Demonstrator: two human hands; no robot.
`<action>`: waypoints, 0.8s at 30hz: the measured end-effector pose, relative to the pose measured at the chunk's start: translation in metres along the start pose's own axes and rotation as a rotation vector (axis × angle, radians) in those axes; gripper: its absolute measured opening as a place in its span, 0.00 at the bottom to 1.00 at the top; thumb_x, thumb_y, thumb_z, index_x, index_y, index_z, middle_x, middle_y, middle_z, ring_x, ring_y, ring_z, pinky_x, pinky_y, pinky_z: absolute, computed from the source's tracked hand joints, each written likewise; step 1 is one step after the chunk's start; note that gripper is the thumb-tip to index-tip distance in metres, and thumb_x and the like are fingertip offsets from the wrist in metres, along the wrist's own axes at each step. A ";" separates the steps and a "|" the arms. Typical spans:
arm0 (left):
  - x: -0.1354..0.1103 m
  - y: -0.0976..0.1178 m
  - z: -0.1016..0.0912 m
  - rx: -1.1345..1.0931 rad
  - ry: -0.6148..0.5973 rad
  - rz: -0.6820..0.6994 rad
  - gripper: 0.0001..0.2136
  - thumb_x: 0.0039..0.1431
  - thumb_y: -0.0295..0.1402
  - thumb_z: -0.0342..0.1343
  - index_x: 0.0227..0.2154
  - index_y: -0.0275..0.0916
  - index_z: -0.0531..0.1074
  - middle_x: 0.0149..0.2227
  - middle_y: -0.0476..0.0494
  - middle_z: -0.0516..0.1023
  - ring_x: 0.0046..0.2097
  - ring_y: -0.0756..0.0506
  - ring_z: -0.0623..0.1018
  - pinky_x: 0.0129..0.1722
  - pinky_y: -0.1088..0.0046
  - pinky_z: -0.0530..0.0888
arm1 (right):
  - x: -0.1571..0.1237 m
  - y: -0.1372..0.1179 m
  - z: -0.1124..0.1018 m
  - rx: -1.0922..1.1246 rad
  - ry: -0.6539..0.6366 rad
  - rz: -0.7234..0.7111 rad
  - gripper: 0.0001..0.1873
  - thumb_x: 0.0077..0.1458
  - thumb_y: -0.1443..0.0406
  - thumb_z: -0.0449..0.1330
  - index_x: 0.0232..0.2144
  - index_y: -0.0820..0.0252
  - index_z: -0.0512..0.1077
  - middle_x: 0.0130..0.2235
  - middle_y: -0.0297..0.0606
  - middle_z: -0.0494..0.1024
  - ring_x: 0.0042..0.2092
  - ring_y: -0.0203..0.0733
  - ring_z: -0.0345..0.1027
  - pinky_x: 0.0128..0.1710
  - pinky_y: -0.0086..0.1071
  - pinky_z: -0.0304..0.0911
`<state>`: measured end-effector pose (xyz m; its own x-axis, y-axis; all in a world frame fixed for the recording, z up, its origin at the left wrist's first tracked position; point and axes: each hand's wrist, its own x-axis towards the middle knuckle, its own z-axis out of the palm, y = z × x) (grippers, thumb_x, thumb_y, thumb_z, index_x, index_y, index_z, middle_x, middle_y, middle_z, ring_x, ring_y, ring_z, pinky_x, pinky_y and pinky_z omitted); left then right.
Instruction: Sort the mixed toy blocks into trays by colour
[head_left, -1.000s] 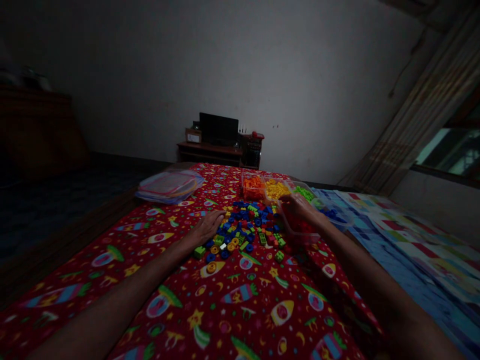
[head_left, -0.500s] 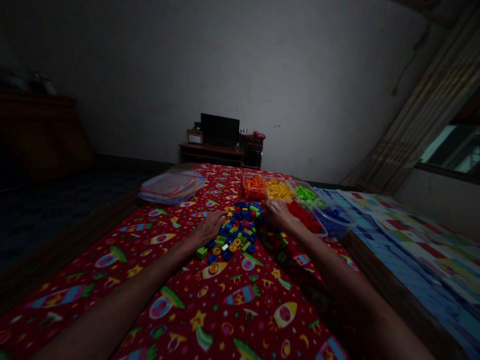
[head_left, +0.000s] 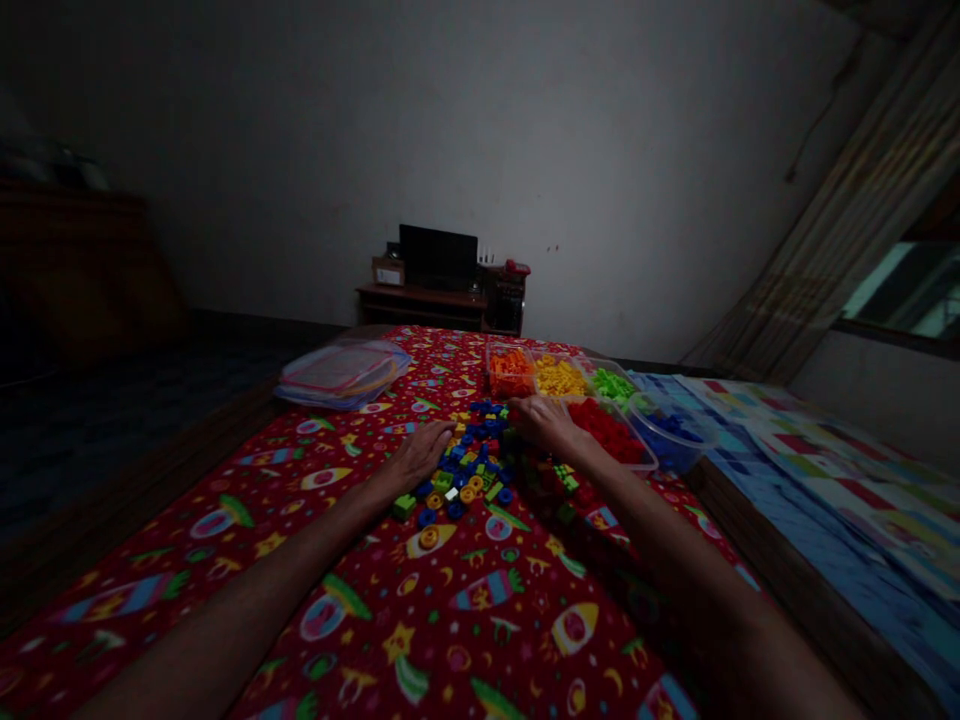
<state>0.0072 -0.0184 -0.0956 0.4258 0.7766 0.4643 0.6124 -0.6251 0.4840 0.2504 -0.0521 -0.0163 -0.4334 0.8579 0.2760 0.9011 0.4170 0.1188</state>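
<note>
A loose pile of small plastic building bricks and wheels (head_left: 469,470), blue, yellow, green and a few red, lies on the red patterned cloth (head_left: 360,590). My left hand (head_left: 424,450) rests at the pile's left edge, fingers stretched out towards it. Over the pile's right side is my right hand (head_left: 541,420), its fingers drawn together and pointing down at the bricks. Whatever is between those fingertips is too dark and small to make out. A few green and red pieces (head_left: 564,478) lie below my right wrist.
Beyond my right hand stand clear tubs of orange (head_left: 511,370), yellow (head_left: 559,377), green (head_left: 611,385), red (head_left: 600,430) and blue pieces (head_left: 675,430). Stacked clear lids (head_left: 345,373) lie at the left. A monitor (head_left: 439,255) stands by the far wall.
My right hand has shifted a little to the left, further over the pile and away from the red tub. The left hand stays in place.
</note>
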 end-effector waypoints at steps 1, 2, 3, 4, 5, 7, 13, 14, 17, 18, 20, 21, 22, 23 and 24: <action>0.000 -0.001 0.001 -0.002 0.003 0.000 0.23 0.63 0.45 0.34 0.46 0.39 0.69 0.46 0.40 0.76 0.48 0.42 0.74 0.51 0.62 0.71 | -0.006 0.009 -0.003 0.007 0.050 0.009 0.16 0.60 0.68 0.48 0.49 0.64 0.67 0.44 0.48 0.74 0.44 0.41 0.65 0.43 0.31 0.58; 0.000 -0.002 0.002 -0.005 0.008 -0.003 0.23 0.63 0.45 0.34 0.46 0.39 0.69 0.46 0.40 0.76 0.48 0.42 0.74 0.51 0.62 0.70 | -0.011 0.019 -0.006 0.004 0.085 0.022 0.16 0.60 0.67 0.48 0.49 0.64 0.67 0.43 0.47 0.74 0.43 0.41 0.65 0.43 0.31 0.57; 0.001 -0.003 0.003 -0.009 0.011 -0.008 0.23 0.63 0.46 0.34 0.46 0.39 0.69 0.47 0.40 0.76 0.48 0.42 0.74 0.51 0.62 0.70 | -0.017 0.030 -0.011 -0.008 0.109 0.043 0.16 0.61 0.67 0.48 0.48 0.64 0.67 0.43 0.47 0.74 0.43 0.41 0.65 0.42 0.30 0.56; 0.001 -0.003 0.003 -0.010 0.012 -0.014 0.24 0.63 0.46 0.34 0.46 0.39 0.69 0.47 0.40 0.76 0.48 0.42 0.74 0.52 0.62 0.70 | -0.021 0.042 -0.015 -0.030 0.117 0.077 0.16 0.60 0.66 0.48 0.48 0.63 0.68 0.42 0.46 0.74 0.41 0.40 0.65 0.40 0.30 0.56; 0.001 -0.002 0.003 -0.011 0.011 -0.019 0.24 0.62 0.46 0.34 0.46 0.38 0.69 0.47 0.40 0.76 0.49 0.42 0.74 0.52 0.62 0.70 | -0.026 0.054 -0.020 -0.061 0.103 0.128 0.15 0.60 0.65 0.48 0.46 0.63 0.69 0.41 0.45 0.74 0.40 0.40 0.65 0.38 0.29 0.55; 0.002 0.000 0.002 -0.006 0.005 -0.020 0.25 0.62 0.48 0.33 0.45 0.38 0.70 0.47 0.39 0.76 0.49 0.42 0.74 0.52 0.62 0.70 | -0.034 0.075 -0.030 -0.110 0.045 0.226 0.14 0.59 0.64 0.49 0.43 0.62 0.71 0.38 0.44 0.75 0.36 0.40 0.65 0.34 0.28 0.54; 0.004 0.004 -0.009 -0.028 -0.037 -0.079 0.28 0.61 0.50 0.33 0.48 0.38 0.70 0.50 0.39 0.75 0.50 0.40 0.74 0.53 0.61 0.69 | -0.058 0.095 -0.055 -0.123 0.081 0.361 0.15 0.58 0.60 0.50 0.41 0.60 0.74 0.34 0.44 0.77 0.33 0.39 0.66 0.29 0.28 0.51; 0.005 0.003 -0.011 -0.046 -0.049 -0.107 0.29 0.60 0.51 0.33 0.49 0.37 0.69 0.51 0.39 0.74 0.51 0.40 0.73 0.53 0.61 0.68 | -0.061 0.091 -0.059 -0.121 0.105 0.380 0.16 0.59 0.61 0.50 0.39 0.60 0.75 0.32 0.43 0.77 0.32 0.39 0.66 0.28 0.28 0.50; 0.008 -0.001 -0.015 -0.127 -0.088 -0.175 0.33 0.59 0.54 0.31 0.53 0.36 0.66 0.55 0.38 0.70 0.54 0.39 0.71 0.54 0.60 0.68 | -0.069 0.074 -0.067 -0.112 0.112 0.362 0.17 0.59 0.63 0.47 0.32 0.62 0.75 0.28 0.43 0.76 0.27 0.36 0.63 0.26 0.29 0.47; 0.008 -0.001 -0.017 -0.150 -0.111 -0.183 0.34 0.59 0.55 0.30 0.54 0.36 0.65 0.56 0.38 0.69 0.55 0.40 0.70 0.54 0.61 0.68 | -0.071 0.067 -0.067 -0.094 0.091 0.325 0.17 0.59 0.65 0.46 0.30 0.62 0.75 0.27 0.42 0.75 0.26 0.36 0.62 0.26 0.29 0.47; 0.004 0.001 -0.023 -0.158 -0.172 -0.178 0.35 0.58 0.57 0.30 0.56 0.38 0.63 0.58 0.39 0.67 0.57 0.40 0.69 0.55 0.63 0.67 | -0.076 0.052 -0.062 -0.016 0.038 0.204 0.17 0.59 0.66 0.46 0.30 0.63 0.74 0.26 0.41 0.74 0.26 0.34 0.62 0.26 0.28 0.49; 0.000 0.004 -0.028 -0.140 -0.207 -0.173 0.35 0.57 0.58 0.31 0.56 0.39 0.63 0.58 0.40 0.67 0.57 0.40 0.68 0.56 0.63 0.66 | -0.079 0.044 -0.057 0.035 0.019 0.134 0.17 0.60 0.67 0.46 0.32 0.63 0.74 0.26 0.40 0.74 0.26 0.34 0.62 0.27 0.28 0.51; -0.005 0.007 -0.033 -0.112 -0.242 -0.167 0.35 0.57 0.58 0.32 0.57 0.39 0.62 0.59 0.40 0.66 0.58 0.40 0.67 0.57 0.63 0.65 | -0.082 0.036 -0.051 0.086 0.007 0.064 0.16 0.60 0.66 0.46 0.35 0.63 0.74 0.28 0.40 0.75 0.28 0.35 0.64 0.28 0.27 0.53; -0.013 0.010 -0.038 -0.080 -0.271 -0.165 0.36 0.56 0.59 0.33 0.57 0.39 0.61 0.59 0.40 0.65 0.59 0.39 0.66 0.57 0.63 0.65 | -0.086 0.028 -0.044 0.131 0.003 -0.003 0.15 0.60 0.65 0.48 0.39 0.63 0.73 0.31 0.41 0.76 0.31 0.36 0.66 0.31 0.28 0.56; -0.022 0.013 -0.042 -0.047 -0.299 -0.162 0.36 0.56 0.59 0.33 0.59 0.39 0.59 0.61 0.39 0.63 0.60 0.39 0.65 0.58 0.63 0.64 | -0.089 0.019 -0.036 0.162 0.013 -0.058 0.15 0.60 0.63 0.49 0.43 0.62 0.72 0.36 0.44 0.76 0.35 0.38 0.68 0.34 0.29 0.59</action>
<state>-0.0223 -0.0467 -0.0679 0.5063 0.8502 0.1444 0.6593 -0.4895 0.5707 0.3071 -0.1315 -0.0044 -0.4831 0.8276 0.2860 0.8604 0.5092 -0.0199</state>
